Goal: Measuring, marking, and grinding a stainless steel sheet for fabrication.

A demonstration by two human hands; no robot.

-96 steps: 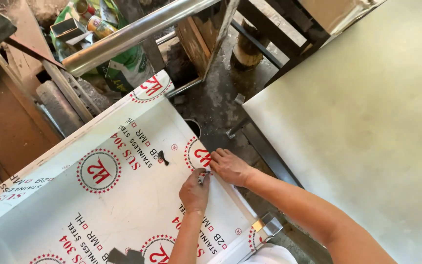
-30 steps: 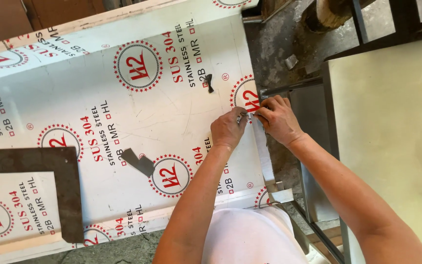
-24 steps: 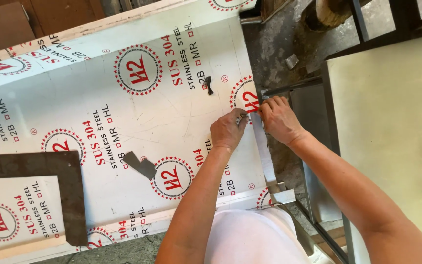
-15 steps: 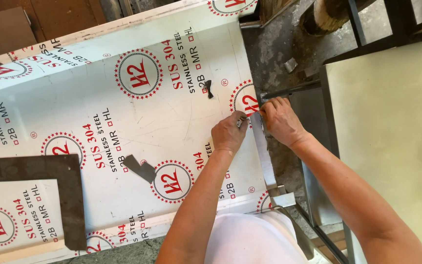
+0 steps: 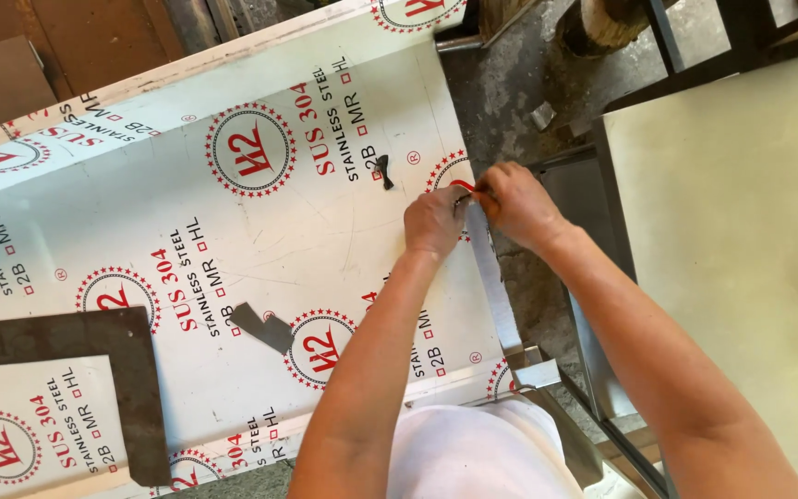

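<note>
A large metal sheet (image 5: 260, 249) lies in front of me, covered in white protective film with red round marks and lettering. My left hand (image 5: 434, 220) and my right hand (image 5: 514, 203) meet at the sheet's right edge, fingers pinched together on a thin strip of the film (image 5: 465, 196). From the hands toward my body runs a narrow band of bare grey metal (image 5: 496, 296) along that edge. My white shirt (image 5: 473, 453) shows at the bottom.
A dark L-shaped metal piece (image 5: 131, 388) lies on the sheet at lower left. Also on the film are a small grey scrap (image 5: 260, 328) and a tiny dark bit (image 5: 383, 172). A pale panel (image 5: 741, 231) on a metal frame stands right. Concrete floor (image 5: 519, 92) lies between.
My view swung round over the sheet. Over the last second both hands stayed pinched at the right edge and moved slightly away from me, and the bare metal band below them became visible.
</note>
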